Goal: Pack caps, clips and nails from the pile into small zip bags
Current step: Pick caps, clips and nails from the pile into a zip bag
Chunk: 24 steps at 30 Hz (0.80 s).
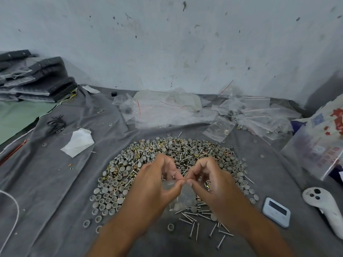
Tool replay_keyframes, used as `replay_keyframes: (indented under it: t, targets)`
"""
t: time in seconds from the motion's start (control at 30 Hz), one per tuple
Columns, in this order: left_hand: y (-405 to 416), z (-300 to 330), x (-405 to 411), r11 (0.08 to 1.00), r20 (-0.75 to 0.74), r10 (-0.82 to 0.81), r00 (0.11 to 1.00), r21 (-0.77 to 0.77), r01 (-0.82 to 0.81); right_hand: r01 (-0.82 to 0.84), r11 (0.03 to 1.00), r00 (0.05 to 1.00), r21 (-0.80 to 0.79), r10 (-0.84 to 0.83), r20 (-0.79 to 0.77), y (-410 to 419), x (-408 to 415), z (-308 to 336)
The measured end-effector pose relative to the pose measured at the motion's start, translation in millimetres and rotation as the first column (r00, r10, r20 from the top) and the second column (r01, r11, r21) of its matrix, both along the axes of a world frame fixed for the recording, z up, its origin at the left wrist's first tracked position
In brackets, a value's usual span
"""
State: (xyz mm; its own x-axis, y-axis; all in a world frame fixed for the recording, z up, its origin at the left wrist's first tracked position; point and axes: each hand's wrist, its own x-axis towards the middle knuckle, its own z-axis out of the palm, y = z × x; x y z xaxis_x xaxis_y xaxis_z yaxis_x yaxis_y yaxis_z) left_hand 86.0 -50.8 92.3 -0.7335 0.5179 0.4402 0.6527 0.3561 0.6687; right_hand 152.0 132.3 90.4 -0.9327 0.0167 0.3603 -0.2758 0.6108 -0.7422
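A wide pile of grey round caps, brass clips and steel nails lies on the grey cloth in front of me. Above its near side I hold a small clear zip bag with a few grey caps showing inside. My left hand and my right hand both pinch the bag's top edge, thumbs and forefingers meeting at the middle. Loose nails lie scattered under the bag near the cloth's front.
Empty and filled zip bags are heaped at the back by the wall. White paper and black ties lie left. A small white timer, a white controller and a printed plastic bag sit right. Folded dark stacks are far left.
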Motion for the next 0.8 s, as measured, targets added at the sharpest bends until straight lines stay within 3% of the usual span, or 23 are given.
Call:
replay_keyframes:
  t: [0.8]
  targets:
    - [-31,-18,-13,0.998,-0.047,-0.066,0.997,0.021,0.067,0.059,0.990,0.998,-0.132,-0.060,-0.005,34,3,-7]
